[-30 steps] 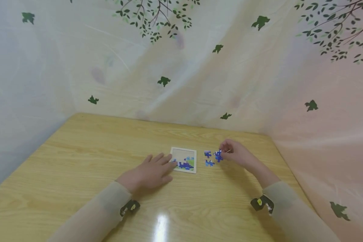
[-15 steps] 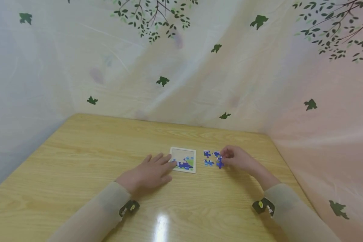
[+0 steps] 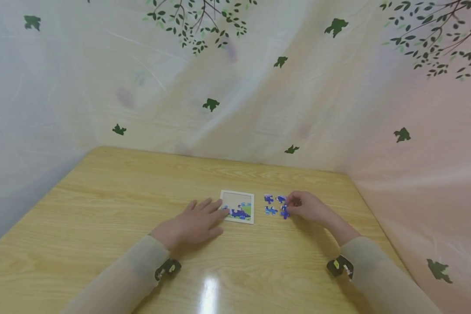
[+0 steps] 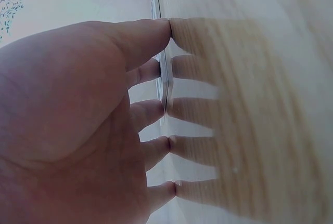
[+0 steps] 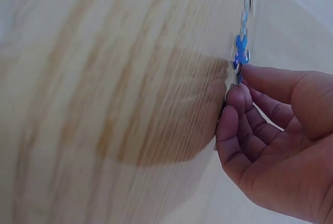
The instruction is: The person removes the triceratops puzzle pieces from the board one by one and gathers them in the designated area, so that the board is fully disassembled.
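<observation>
My left hand [image 3: 196,224] lies with fingers spread on the left side of a small white-framed puzzle tray [image 3: 253,210]. In the left wrist view its fingertips [image 4: 162,108] press down at the tray's edge and on the tabletop. Joined puzzle pieces [image 3: 240,214], purple, blue and green, fill the lower part of the tray; its upper part shows bare backing. To the right, my right hand [image 3: 308,209] pinches a blue puzzle piece [image 3: 284,213] between thumb and fingers, close over the table. The right wrist view shows that blue piece [image 5: 241,51] beyond the thumb tip.
Three loose pieces lie between tray and right hand: one at the upper left [image 3: 268,199], another beside it [image 3: 281,199], and a lighter blue one [image 3: 271,210] below. The wooden table [image 3: 161,174] ends at a patterned cloth backdrop [image 3: 172,109].
My right hand has brought its puzzle piece down and toward me, below the other loose pieces, uncovering one at the upper right. The left hand stays in place.
</observation>
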{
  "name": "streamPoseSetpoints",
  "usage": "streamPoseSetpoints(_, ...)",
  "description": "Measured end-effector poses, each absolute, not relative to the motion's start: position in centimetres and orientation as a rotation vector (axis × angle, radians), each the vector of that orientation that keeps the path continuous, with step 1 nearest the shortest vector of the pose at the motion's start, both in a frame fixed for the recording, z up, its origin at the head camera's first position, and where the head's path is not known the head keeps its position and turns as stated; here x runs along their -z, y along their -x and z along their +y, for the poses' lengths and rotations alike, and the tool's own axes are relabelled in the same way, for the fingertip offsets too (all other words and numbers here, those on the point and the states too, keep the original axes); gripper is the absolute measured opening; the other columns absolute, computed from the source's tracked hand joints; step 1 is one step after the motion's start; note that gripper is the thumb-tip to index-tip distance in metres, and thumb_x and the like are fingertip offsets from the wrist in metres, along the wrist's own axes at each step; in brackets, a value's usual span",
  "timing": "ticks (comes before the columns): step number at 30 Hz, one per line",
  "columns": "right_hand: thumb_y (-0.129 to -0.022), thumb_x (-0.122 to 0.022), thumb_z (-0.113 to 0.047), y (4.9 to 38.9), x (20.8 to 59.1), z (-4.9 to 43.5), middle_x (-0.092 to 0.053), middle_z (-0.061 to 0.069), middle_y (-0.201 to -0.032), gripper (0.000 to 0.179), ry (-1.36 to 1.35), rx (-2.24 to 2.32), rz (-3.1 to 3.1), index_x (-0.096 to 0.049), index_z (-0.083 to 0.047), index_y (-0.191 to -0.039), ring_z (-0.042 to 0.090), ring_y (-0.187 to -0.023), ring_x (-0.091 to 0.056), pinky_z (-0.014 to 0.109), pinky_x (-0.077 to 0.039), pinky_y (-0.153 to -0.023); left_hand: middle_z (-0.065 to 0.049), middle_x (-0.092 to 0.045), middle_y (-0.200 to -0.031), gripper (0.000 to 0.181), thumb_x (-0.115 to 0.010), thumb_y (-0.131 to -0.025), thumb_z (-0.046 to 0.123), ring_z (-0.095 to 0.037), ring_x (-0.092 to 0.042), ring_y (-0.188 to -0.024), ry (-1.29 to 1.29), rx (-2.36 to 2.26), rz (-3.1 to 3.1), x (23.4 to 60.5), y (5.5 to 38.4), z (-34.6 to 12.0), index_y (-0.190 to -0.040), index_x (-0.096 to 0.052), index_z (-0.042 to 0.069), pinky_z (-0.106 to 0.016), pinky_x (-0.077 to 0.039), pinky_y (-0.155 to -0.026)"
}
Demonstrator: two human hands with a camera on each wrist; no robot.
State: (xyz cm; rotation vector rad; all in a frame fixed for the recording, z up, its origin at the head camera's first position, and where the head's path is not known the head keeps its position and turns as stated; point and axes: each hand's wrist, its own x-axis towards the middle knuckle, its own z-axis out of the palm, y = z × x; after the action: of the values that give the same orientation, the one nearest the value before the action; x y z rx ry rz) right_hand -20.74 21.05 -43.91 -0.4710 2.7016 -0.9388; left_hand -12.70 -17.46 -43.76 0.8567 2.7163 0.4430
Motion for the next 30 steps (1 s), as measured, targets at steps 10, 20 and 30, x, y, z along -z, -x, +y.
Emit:
streamPoseSetpoints(10,-0.105,-0.074,-0.008,20.78,43.70,20.80,-0.071,0.008,-0.106,0.013,0.459,0.866,2.718,-0.073,0.000,-0.115,0.025,-0.100,-0.063,0.041,-0.055,-0.092,-0.014,-0.019,-0.183,0.063,-0.048,-0.118,0.042,-0.044,-0.012,-0.168,-0.864,-0.428,2.726,43.99,12.89,-17.42,-0.174,-0.036,0.017,-0.069,-0.007,-0.133)
streamPoseSetpoints(20,-0.105,-0.074,-0.007,20.68,43.47,21.01,-0.071,0.010,-0.108,0.014,0.439,0.915,2.673,-0.072,0.001,-0.117,0.025,-0.102,-0.062,0.039,-0.054,-0.091,-0.013,-0.019,-0.183,0.063,-0.048,-0.118,0.042,-0.044,-0.012,-0.168,-0.869,-0.407,2.735,44.39,13.24,-17.36,-0.175,-0.035,0.019,-0.071,-0.006,-0.132)
streamPoseSetpoints(30,-0.104,-0.075,-0.007,20.54,43.31,21.10,-0.070,0.010,-0.107,0.016,0.436,0.941,2.674,-0.072,0.003,-0.117,0.025,-0.102,-0.062,0.041,-0.054,-0.092,-0.014,-0.019,-0.183,0.063,-0.048,-0.118,0.042,-0.044,-0.011,-0.168,-0.875,-0.420,2.726,44.43,13.38,-17.36,-0.175,-0.035,0.018,-0.071,-0.005,-0.132)
